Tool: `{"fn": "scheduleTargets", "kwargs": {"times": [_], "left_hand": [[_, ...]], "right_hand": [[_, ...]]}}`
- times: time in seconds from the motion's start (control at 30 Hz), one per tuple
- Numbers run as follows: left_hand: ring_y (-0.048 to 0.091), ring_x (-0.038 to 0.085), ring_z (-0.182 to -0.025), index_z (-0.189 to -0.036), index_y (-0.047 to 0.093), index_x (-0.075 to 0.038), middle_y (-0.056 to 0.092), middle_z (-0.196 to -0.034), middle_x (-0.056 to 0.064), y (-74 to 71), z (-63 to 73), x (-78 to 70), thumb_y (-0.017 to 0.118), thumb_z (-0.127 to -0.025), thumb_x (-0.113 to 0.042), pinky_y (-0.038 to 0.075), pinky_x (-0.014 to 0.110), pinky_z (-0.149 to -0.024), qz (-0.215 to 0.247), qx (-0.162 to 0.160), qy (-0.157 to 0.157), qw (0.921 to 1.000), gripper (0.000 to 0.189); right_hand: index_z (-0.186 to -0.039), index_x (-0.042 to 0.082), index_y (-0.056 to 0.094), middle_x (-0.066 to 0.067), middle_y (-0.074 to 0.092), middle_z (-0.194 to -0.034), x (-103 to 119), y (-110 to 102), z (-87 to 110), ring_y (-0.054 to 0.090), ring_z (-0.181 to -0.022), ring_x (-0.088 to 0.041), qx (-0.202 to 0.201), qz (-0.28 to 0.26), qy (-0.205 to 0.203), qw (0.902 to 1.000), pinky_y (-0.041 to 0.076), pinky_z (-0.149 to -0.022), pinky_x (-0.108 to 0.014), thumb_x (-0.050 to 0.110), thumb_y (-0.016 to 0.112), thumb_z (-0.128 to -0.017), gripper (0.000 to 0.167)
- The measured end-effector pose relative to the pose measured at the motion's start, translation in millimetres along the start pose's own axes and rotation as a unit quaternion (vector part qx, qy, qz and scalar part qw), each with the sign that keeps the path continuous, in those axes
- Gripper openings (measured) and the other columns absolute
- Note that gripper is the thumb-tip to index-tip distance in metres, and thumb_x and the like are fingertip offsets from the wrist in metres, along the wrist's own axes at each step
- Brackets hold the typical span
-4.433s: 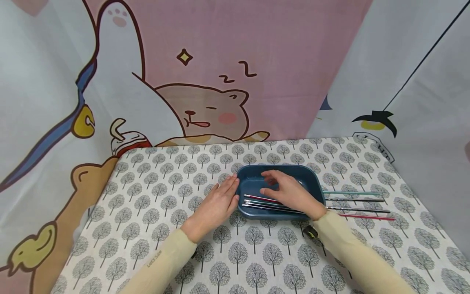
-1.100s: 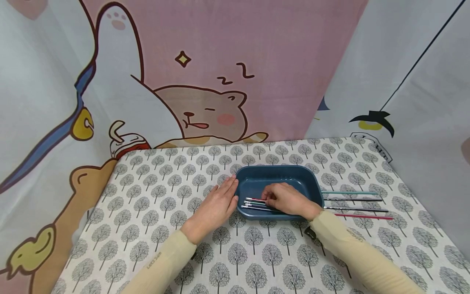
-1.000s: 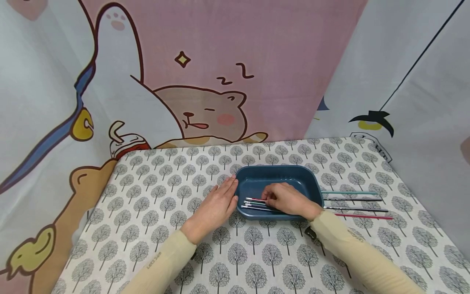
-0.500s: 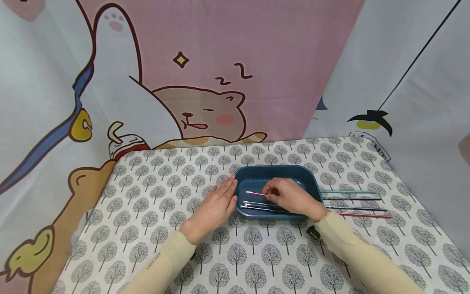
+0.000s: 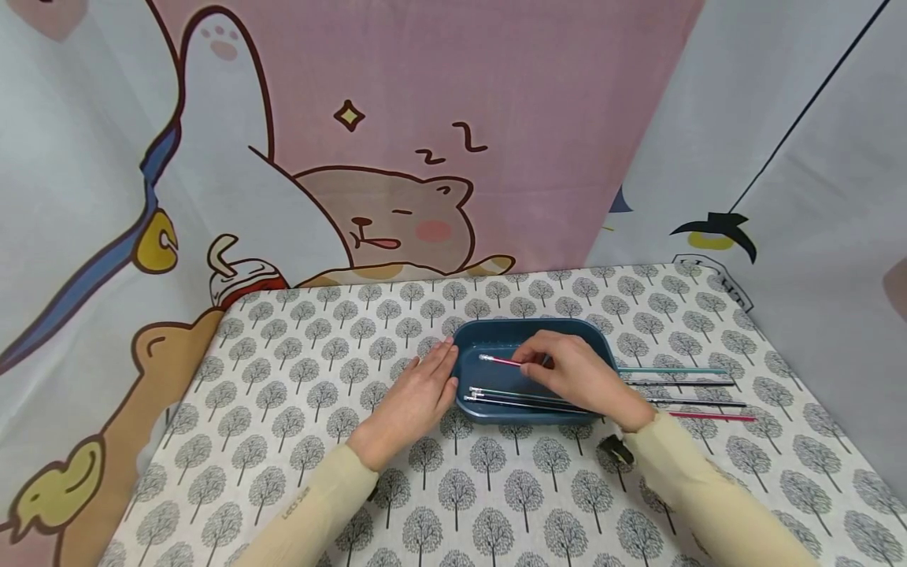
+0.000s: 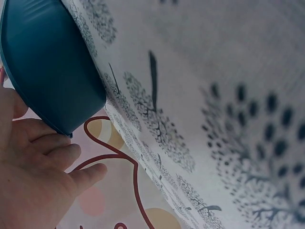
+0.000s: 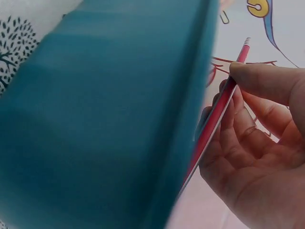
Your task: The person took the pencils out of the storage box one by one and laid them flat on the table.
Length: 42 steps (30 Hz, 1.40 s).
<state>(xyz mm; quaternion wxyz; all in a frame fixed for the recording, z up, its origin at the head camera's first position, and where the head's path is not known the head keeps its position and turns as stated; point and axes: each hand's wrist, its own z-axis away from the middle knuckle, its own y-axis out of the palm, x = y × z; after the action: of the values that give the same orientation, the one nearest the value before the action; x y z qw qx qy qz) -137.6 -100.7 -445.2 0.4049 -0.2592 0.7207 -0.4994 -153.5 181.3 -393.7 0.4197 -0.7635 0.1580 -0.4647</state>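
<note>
Red pencil (image 5: 505, 361) now singled out from tray (image 5: 496, 334) bunch (image 5: 524, 401).
Right grip (image 5: 575, 372) pinches it; left grip (image 5: 416, 396), fingers straight, touches tray.

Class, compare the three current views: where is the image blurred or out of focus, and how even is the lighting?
Head view: fairly even light, no harsh shadows; left wrist: dimmer, the nearest white, tree-printed cloth softly blurred; right wrist: the dark-blue, round-cornered tray looms close and blurred, while the slim, pale-tipped red pencil looks clearer.
</note>
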Motion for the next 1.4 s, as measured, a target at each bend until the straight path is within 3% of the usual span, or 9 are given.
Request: {"fn": "scheduleTargets", "kwargs": {"times": [0.37,0.87,1.13,1.4], "left_hand": [[0.034,0.035,-0.151,-0.159,0.036,0.000,0.028,-0.167,0.016,-0.8,0.1,-0.4,0.047,-0.111,-0.027,0.034,0.060,-0.118,-0.001,0.002,0.001,1.0000,0.056],[0.033,0.034,-0.152,-0.159,0.035,0.000,0.025,-0.168,0.014,-0.4,0.0,-0.2,0.047,-0.111,-0.027,0.033,0.060,-0.119,0.001,0.005,-0.004,1.0000,0.056],[0.034,0.035,-0.152,-0.159,0.036,0.001,0.028,-0.167,0.017,-1.2,0.1,-0.5,0.047,-0.111,-0.027,0.032,0.060,-0.119,0.003,0.004,-0.002,1.0000,0.056],[0.033,0.034,-0.152,-0.159,0.035,0.000,0.023,-0.168,0.012,-1.6,0.6,-0.6,0.047,-0.111,-0.027,0.031,0.060,-0.120,0.007,0.008,-0.004,0.9999,0.056]], "right_hand": [[-0.105,0.018,0.077,0.012,0.068,-0.094,5.9,-18.7,14.0,0.062,-0.081,-0.006,-0.027,-0.023,-0.002,0.9994,0.054,-0.069,-0.026,0.007,0.076,-0.095,0.015],[-0.108,0.020,0.076,0.014,0.067,-0.096,2.9,-44.2,42.0,0.057,-0.077,-0.003,-0.066,0.015,-0.024,0.9974,0.050,-0.064,-0.023,0.001,0.076,-0.093,0.024],[-0.107,0.019,0.076,0.014,0.067,-0.097,-3.3,-55.9,59.8,0.062,-0.082,-0.002,-0.095,0.028,-0.040,0.9943,0.054,-0.072,-0.015,-0.004,0.078,-0.088,0.030],[-0.105,0.019,0.077,0.013,0.065,-0.093,-11.4,-62.4,79.3,0.061,-0.077,-0.003,-0.104,0.034,-0.027,0.9936,0.050,-0.058,-0.018,-0.007,0.079,-0.086,0.032]]}}
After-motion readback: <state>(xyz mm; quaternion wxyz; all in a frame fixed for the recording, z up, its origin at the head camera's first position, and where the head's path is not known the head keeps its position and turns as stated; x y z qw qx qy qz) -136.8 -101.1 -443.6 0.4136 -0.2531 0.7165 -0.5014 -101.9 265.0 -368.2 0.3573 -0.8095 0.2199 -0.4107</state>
